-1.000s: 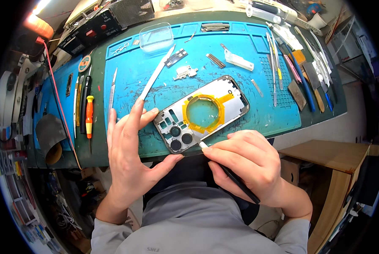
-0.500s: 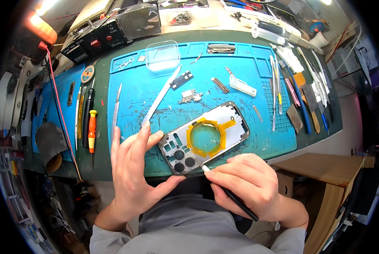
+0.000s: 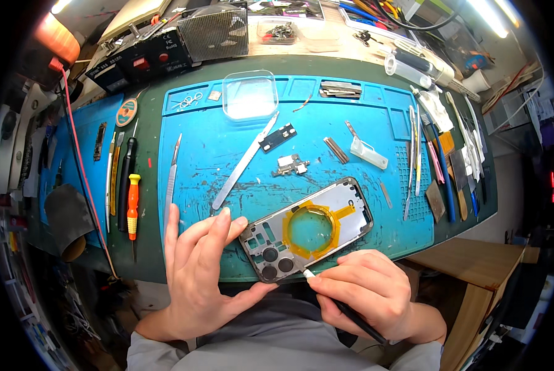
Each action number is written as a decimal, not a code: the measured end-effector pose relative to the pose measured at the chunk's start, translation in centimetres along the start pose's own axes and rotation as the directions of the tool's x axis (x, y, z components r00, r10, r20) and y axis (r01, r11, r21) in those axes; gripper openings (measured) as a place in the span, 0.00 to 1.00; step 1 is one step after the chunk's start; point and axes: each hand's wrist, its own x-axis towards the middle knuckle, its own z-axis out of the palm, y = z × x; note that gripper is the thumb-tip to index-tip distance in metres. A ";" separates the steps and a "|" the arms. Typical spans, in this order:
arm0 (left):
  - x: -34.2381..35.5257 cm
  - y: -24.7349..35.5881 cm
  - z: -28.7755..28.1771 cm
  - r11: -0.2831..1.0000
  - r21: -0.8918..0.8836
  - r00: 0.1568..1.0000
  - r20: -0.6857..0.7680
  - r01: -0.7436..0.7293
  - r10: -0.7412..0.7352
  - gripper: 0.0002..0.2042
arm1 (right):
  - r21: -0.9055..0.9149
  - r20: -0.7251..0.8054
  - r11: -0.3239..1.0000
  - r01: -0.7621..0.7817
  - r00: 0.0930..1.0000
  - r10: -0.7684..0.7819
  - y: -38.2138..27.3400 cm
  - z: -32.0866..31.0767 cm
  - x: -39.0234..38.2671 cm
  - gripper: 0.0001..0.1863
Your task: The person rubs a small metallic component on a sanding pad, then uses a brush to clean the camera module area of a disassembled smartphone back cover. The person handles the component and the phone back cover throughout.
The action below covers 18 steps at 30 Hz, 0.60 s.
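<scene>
A silver phone back housing (image 3: 355, 226) lies tilted on the blue mat, with a ring of amber tape (image 3: 345, 213) around its round opening and three dark camera circles at its left end. My left hand (image 3: 196, 281) steadies that end, fingertips at the upper corner and thumb at the lower one. Pinched in my right hand (image 3: 376, 290) is a slim black pen-shaped tool (image 3: 358, 319) with a white front part. Its tip meets the housing's near edge beside the camera circles; the exact kind of tip is too small to make out.
On the blue mat (image 3: 196, 148) lie metal tweezers (image 3: 243, 167), a scalpel (image 3: 172, 173), a small metal part (image 3: 290, 165) and a clear plastic box (image 3: 249, 96). An orange-handled screwdriver (image 3: 133, 207) sits left. Several tools and brushes line the right side.
The whole view has shifted, so everything sits lower in the picture. Both hands, the housing and the tool keep nearly the same positions relative to each other.
</scene>
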 end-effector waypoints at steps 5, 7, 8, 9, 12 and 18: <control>0.0 0.0 0.0 1.000 -0.014 1.000 0.001 0.005 -0.005 0.57 | 0.022 0.013 1.000 -0.009 1.000 0.009 0.3 0.0 0.2 0.20; 0.0 0.0 -0.1 1.000 -0.027 1.000 0.002 0.015 -0.015 0.57 | 0.023 0.025 1.000 -0.009 1.000 0.009 0.4 -0.1 0.3 0.21; 0.0 0.0 0.0 0.999 -0.033 1.000 0.003 0.020 -0.020 0.57 | 0.030 0.024 1.000 -0.006 1.000 0.005 0.6 0.0 0.4 0.21; 0.0 -0.1 0.0 1.000 -0.015 1.000 0.013 0.005 -0.005 0.59 | 0.038 0.023 0.999 -0.003 1.000 0.002 0.7 0.0 0.5 0.21; -0.2 -0.5 0.0 1.000 0.017 0.999 0.031 -0.024 0.023 0.62 | 0.043 0.033 0.999 -0.005 0.999 0.003 0.9 -0.1 0.7 0.21; -0.2 -0.4 0.2 1.000 -0.005 1.000 0.011 -0.014 0.014 0.61 | 0.055 0.084 0.998 -0.009 0.996 0.004 1.2 -0.7 0.6 0.21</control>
